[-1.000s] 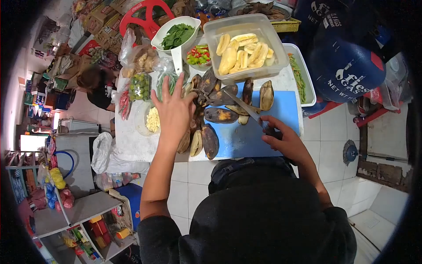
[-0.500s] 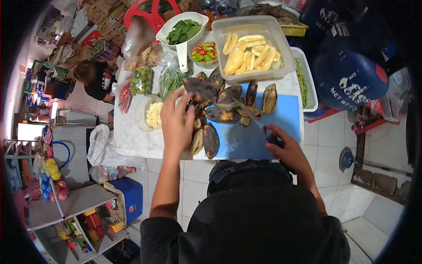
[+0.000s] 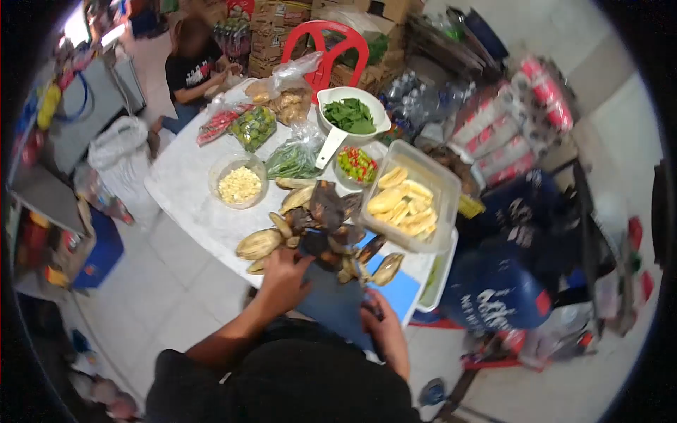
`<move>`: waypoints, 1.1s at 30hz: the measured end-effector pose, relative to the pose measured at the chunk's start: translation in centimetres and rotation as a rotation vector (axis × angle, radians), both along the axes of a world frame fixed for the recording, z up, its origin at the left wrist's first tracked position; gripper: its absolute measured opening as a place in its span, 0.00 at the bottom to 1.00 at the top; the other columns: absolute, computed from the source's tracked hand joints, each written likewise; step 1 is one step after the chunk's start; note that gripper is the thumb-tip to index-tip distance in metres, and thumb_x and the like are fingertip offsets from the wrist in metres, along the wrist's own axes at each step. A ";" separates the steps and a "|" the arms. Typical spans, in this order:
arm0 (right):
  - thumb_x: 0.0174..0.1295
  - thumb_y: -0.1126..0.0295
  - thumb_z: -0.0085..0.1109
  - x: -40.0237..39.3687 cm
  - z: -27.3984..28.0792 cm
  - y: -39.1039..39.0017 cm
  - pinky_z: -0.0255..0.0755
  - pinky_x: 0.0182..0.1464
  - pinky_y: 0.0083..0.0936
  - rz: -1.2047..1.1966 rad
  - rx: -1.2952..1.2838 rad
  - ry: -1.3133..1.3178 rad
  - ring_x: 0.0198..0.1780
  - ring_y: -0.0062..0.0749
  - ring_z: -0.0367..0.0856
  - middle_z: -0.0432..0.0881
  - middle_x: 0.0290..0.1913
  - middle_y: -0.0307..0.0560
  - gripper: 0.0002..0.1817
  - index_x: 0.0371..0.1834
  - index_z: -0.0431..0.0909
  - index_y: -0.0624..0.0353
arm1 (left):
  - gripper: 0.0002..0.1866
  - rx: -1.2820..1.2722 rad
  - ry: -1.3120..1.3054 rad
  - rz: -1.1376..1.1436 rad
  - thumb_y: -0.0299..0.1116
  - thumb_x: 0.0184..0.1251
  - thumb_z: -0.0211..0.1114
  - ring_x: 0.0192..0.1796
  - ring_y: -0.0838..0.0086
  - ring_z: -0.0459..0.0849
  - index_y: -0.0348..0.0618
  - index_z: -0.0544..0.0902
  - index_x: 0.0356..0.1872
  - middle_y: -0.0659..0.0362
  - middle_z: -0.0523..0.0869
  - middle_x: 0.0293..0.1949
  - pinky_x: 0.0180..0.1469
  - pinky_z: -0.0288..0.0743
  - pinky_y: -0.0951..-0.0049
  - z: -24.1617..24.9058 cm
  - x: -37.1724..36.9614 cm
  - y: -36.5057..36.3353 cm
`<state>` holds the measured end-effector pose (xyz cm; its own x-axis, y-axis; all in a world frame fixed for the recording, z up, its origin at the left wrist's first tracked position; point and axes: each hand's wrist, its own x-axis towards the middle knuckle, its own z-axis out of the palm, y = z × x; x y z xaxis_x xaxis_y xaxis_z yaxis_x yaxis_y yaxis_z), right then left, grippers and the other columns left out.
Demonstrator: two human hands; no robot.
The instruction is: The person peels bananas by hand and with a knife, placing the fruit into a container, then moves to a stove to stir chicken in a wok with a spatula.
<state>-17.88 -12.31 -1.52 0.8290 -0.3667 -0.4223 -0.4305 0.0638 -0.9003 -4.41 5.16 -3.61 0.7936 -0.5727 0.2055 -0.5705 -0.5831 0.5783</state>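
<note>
White marble table (image 3: 185,185), cluttered shop behind. View has swung left and pulled back since a second ago. Left hand (image 3: 283,276), earlier spread above the pile, now grips a blackened banana (image 3: 315,244) at the heap's near edge. Right hand (image 3: 381,324) stays by the blue cutting board (image 3: 398,289); knife and grip too blurred to tell.

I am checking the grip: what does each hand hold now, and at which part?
Left hand touches the dark plantains; a grip cannot be told. Right hand: too blurred.
</note>
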 end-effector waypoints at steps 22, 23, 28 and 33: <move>0.53 0.74 0.55 2.2 -0.1 1.6 0.62 0.26 0.13 0.223 0.038 0.030 0.26 0.18 0.65 0.69 0.37 0.41 0.24 0.55 0.62 0.55 | 0.29 0.144 0.152 0.191 0.30 0.35 0.66 0.40 0.55 0.71 0.44 0.68 0.46 0.48 0.68 0.39 0.41 0.67 0.62 1.8 0.1 0.5; 0.53 0.71 0.55 2.4 0.0 1.4 0.63 0.27 0.15 0.242 0.030 0.036 0.27 0.19 0.65 0.69 0.39 0.42 0.24 0.54 0.62 0.55 | 0.28 0.064 0.284 0.214 0.30 0.36 0.64 0.39 0.54 0.72 0.41 0.68 0.46 0.48 0.68 0.38 0.41 0.67 0.62 2.5 0.3 0.6; 0.54 0.74 0.52 2.9 0.7 1.5 0.62 0.26 0.15 0.172 0.112 -0.002 0.26 0.18 0.65 0.70 0.40 0.44 0.25 0.56 0.59 0.58 | 0.29 -0.070 0.382 0.126 0.30 0.38 0.62 0.40 0.57 0.73 0.43 0.66 0.48 0.49 0.69 0.38 0.40 0.68 0.67 2.2 2.2 2.0; 0.54 0.73 0.52 3.4 1.5 2.0 0.60 0.25 0.13 0.271 0.104 0.005 0.26 0.17 0.64 0.68 0.36 0.39 0.26 0.57 0.58 0.56 | 0.24 -0.146 0.357 0.146 0.28 0.36 0.64 0.39 0.57 0.72 0.41 0.68 0.41 0.51 0.68 0.36 0.38 0.67 0.67 1.3 1.6 2.0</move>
